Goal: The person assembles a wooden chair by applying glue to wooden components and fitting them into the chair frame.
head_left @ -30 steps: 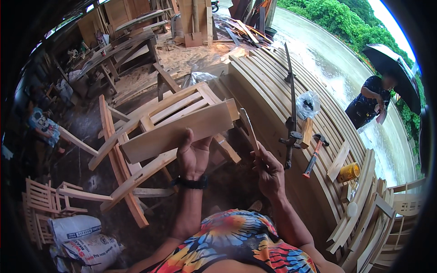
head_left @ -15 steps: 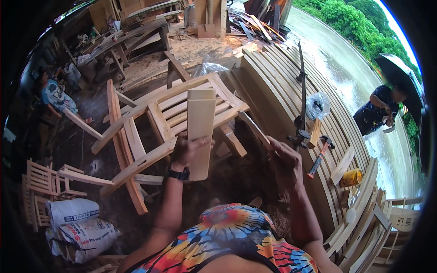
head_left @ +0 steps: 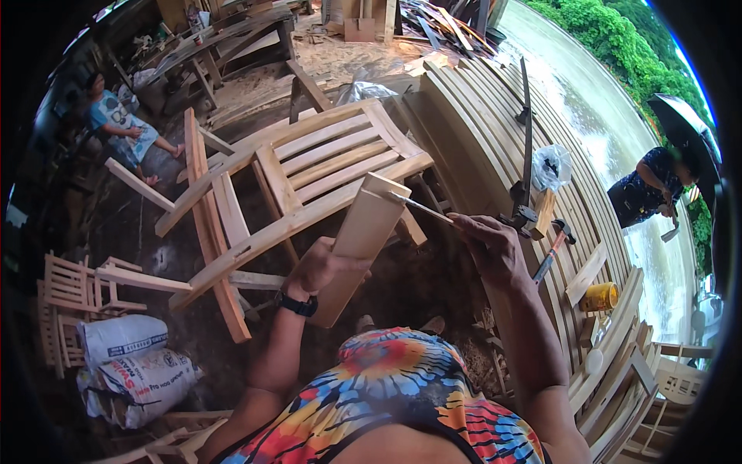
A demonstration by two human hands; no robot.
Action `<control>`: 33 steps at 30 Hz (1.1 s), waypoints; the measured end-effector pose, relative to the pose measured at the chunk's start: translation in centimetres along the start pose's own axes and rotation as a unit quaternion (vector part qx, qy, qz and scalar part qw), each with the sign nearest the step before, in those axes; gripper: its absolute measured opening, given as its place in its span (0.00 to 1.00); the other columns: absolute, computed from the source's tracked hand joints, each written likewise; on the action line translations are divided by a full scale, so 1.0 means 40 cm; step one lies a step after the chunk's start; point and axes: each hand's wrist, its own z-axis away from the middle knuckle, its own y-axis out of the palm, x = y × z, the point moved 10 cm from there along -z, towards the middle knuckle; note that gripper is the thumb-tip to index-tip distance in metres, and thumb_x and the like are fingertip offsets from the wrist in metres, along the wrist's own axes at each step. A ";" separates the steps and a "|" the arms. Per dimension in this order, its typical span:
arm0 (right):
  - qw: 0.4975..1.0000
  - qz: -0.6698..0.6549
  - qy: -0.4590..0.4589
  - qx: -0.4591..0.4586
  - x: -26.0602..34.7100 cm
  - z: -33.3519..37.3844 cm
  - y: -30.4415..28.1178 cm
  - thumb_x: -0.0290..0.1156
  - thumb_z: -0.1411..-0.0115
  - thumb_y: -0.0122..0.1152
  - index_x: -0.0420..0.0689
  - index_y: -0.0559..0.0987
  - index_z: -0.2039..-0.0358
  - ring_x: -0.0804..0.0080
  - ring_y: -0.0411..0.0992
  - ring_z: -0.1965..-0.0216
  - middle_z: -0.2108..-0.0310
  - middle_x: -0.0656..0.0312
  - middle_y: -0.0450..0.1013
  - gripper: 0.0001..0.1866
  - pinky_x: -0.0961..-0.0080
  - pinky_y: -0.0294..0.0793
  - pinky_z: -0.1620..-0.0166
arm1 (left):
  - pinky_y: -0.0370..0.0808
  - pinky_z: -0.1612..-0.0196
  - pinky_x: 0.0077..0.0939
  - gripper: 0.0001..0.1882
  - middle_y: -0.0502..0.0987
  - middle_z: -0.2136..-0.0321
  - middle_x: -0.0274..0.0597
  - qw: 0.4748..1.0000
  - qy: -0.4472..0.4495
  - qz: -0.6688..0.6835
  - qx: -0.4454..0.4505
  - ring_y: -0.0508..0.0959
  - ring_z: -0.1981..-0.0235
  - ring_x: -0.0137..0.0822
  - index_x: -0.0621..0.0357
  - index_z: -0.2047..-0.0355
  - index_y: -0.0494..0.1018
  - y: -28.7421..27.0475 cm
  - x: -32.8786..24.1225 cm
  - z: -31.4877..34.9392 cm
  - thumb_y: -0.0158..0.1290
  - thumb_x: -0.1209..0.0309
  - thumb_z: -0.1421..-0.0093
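My left hand [head_left: 315,269], with a dark watch at the wrist, grips a flat pale wooden board [head_left: 357,236] held up at a slant. The board's top end is stepped down like a tenon. In the fingers of my right hand [head_left: 492,246] is a thin stick [head_left: 425,209], whose pale tip touches the board's stepped end. Whether the tip carries glue I cannot tell. Just beyond the board, a slatted wooden chair frame [head_left: 290,203] lies tilted across other timbers.
To the right, a stack of long planks [head_left: 471,124] carries a bar clamp [head_left: 524,155], a hammer [head_left: 554,251] and a yellow tub [head_left: 599,296]. Sacks [head_left: 135,375] lie at lower left. One person [head_left: 124,127] sits at left; another [head_left: 649,185] stands at right under an umbrella [head_left: 688,124].
The board has tilted, its top leaning right and away. My right hand has brought the stick's tip onto the stepped end. The seated person at left has shifted, legs now showing.
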 end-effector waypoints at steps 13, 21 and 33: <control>0.998 0.044 -0.029 -0.016 0.030 0.009 -0.005 0.26 0.36 0.59 0.47 0.82 0.47 0.54 0.78 0.58 0.58 0.53 0.80 0.17 0.62 0.77 0.56 | 0.80 0.62 0.29 0.15 0.84 0.71 0.46 1.000 -0.018 -0.012 0.006 0.84 0.69 0.34 0.65 0.60 0.81 0.019 0.010 -0.003 0.66 0.66 0.42; 0.993 0.098 -0.048 -0.042 0.062 0.014 0.012 0.25 0.37 0.60 0.50 0.82 0.47 0.56 0.76 0.57 0.56 0.56 0.79 0.18 0.64 0.77 0.55 | 0.80 0.63 0.29 0.15 0.84 0.71 0.45 0.999 -0.008 -0.011 0.033 0.84 0.70 0.33 0.65 0.59 0.81 0.046 0.015 -0.018 0.66 0.66 0.42; 0.998 0.046 -0.041 -0.028 0.034 0.015 0.006 0.26 0.36 0.59 0.43 0.82 0.49 0.54 0.78 0.58 0.58 0.53 0.81 0.15 0.63 0.77 0.56 | 0.80 0.64 0.29 0.17 0.84 0.71 0.46 1.000 -0.012 0.002 0.021 0.84 0.70 0.34 0.65 0.58 0.81 0.034 0.020 -0.007 0.67 0.65 0.42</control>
